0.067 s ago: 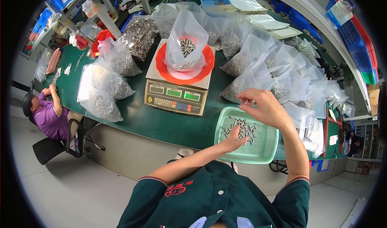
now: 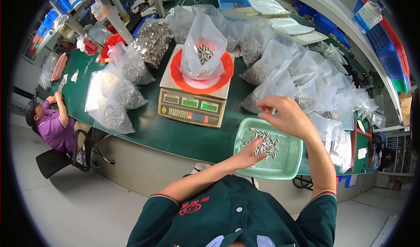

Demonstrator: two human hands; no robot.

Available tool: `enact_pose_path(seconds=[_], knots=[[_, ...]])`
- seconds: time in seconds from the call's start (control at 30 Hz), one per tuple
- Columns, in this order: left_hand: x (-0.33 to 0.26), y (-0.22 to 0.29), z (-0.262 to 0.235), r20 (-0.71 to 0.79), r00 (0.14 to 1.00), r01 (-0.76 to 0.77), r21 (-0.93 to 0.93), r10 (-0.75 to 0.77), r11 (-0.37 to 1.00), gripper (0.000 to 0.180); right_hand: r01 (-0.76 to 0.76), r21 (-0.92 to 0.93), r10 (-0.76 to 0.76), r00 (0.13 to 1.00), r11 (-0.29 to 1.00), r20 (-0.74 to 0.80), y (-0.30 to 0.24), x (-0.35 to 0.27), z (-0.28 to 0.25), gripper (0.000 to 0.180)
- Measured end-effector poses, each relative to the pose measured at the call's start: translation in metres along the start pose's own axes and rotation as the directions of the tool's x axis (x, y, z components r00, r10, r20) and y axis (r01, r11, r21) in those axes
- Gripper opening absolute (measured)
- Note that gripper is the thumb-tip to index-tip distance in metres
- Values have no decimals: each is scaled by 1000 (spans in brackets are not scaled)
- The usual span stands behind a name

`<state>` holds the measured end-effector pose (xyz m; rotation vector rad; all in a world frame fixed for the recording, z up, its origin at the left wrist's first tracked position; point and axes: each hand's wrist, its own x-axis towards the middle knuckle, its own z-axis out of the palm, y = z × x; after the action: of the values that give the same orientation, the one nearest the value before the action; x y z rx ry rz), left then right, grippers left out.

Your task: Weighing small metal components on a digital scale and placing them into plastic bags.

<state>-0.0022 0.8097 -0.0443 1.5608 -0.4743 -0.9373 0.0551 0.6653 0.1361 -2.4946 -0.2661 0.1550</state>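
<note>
While sorting: my left hand lies in the green tray, fingers stretched flat on the small metal pins, gripping nothing.
Change: against a moment ago, almost nothing has shifted; both hands sit where they were, so I judge I am mid-pick, not moving on.
Right hand: my right hand hovers over the tray's far edge, fingers curled and pinched; I cannot tell whether a pin is between them.
Pins: one loose heap in the tray, too many to count.
Scale: one weighing scale, with one orange dish and one open clear bag of pins on it.
Filled bags: well over a dozen around the scale on the green table.
Trays: one.
</note>
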Motion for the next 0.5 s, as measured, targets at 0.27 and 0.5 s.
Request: enact_pose_path(seconds=[0.27,0.5], knots=[[-28,190,-175,-485,561,-143,741,671,656,32,-212,41,216,956,976,-196,-15,89,-18,54],[60,235,-248,-371,919,317,897,135,309,61,-338,-327,292,939,882,-183,-17,180,-14,43]])
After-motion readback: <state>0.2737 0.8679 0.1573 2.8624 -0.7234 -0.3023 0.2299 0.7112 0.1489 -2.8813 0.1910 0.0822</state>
